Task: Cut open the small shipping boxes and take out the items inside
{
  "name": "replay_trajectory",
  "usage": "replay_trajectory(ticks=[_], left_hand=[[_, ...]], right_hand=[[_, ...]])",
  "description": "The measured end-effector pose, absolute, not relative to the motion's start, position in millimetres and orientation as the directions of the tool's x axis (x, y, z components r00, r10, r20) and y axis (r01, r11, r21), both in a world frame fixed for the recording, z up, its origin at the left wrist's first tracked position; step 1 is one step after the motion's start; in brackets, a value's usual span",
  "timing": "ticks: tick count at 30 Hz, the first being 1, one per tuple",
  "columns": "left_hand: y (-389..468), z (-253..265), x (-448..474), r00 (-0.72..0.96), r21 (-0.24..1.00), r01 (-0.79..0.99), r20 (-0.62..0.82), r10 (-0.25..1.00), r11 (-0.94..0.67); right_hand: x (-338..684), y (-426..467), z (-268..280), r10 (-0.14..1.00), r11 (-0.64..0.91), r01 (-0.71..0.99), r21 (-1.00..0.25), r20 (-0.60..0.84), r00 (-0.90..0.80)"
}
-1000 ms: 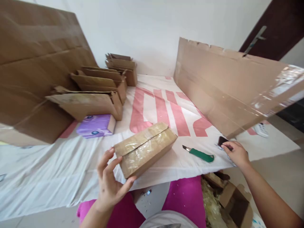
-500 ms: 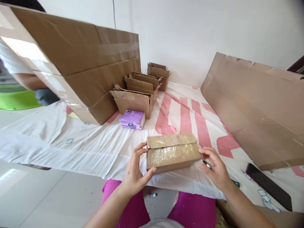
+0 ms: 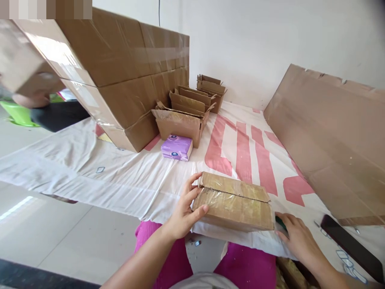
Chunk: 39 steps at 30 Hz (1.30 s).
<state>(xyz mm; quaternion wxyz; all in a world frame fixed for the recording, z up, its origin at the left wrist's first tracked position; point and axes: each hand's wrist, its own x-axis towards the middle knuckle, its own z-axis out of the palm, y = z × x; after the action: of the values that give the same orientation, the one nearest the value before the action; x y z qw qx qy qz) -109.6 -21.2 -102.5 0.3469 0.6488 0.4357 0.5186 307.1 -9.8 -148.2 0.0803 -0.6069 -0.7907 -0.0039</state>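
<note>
A small taped cardboard box [image 3: 234, 204] lies at the front edge of the cloth-covered table, turned slightly askew. Its top has a lengthwise seam under shiny clear tape. My left hand [image 3: 186, 208] grips its left end, the thumb on the near side and the fingers at the far corner. Just off the right end, my right hand [image 3: 296, 235] rests low with fingers curled over a small dark green object [image 3: 281, 222]. Most of that object is hidden by the hand, so its kind does not show.
A purple tissue pack [image 3: 177, 147] lies before several open cartons [image 3: 180, 124]. Large taped boxes [image 3: 120, 80] are stacked at left, with another person partly visible beyond. A cardboard panel [image 3: 327, 136] leans at right; a black phone [image 3: 351, 247] lies near my right hand.
The small box has turned, its right end coming nearer to me. My right hand has left that end and moved down and right, over the green object. The view has shifted somewhat.
</note>
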Motion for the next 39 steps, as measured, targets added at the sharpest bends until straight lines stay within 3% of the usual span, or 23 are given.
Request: replay_trajectory(ticks=[3,9,13,16,19,23,30,34,39], left_hand=[[-21,-109,-108,0.067,0.932,0.060,0.354,0.933,-0.358],[-24,-117,-104,0.018,0.941,-0.005,0.339,0.941,-0.339],[-25,-116,-103,0.007,0.941,0.003,0.337,0.941,-0.337],[-24,-117,-103,0.004,0.943,0.015,0.332,0.943,-0.332],[-23,-117,-102,-0.002,0.940,0.019,0.341,0.940,-0.341],[-23,-115,-101,-0.028,0.934,0.019,0.358,0.933,-0.358],[-26,-119,-100,-0.029,0.934,0.024,0.357,0.934,-0.356],[-28,-121,-99,-0.031,0.931,0.037,0.363,0.931,-0.362],[-29,-118,-95,-0.020,0.924,0.048,0.381,0.924,-0.379]], right_hand=[[317,-9,-162,0.962,0.260,0.965,-0.035,0.095,-0.256],[322,14,-154,0.971,0.228,0.965,-0.127,0.095,-0.217],[308,42,-102,0.947,0.164,0.959,-0.231,0.308,-0.088],[265,53,-41,0.872,0.359,0.884,-0.299,0.445,-0.203],[203,52,10,0.762,0.643,0.711,-0.283,0.322,-0.561],[128,51,32,0.595,0.803,0.581,-0.137,0.120,-0.795],[91,53,32,0.455,0.889,0.450,0.087,-0.058,-0.889],[117,41,34,0.462,0.874,0.425,0.235,-0.130,-0.877],[158,17,32,0.506,0.832,0.483,0.271,-0.016,-0.862]])
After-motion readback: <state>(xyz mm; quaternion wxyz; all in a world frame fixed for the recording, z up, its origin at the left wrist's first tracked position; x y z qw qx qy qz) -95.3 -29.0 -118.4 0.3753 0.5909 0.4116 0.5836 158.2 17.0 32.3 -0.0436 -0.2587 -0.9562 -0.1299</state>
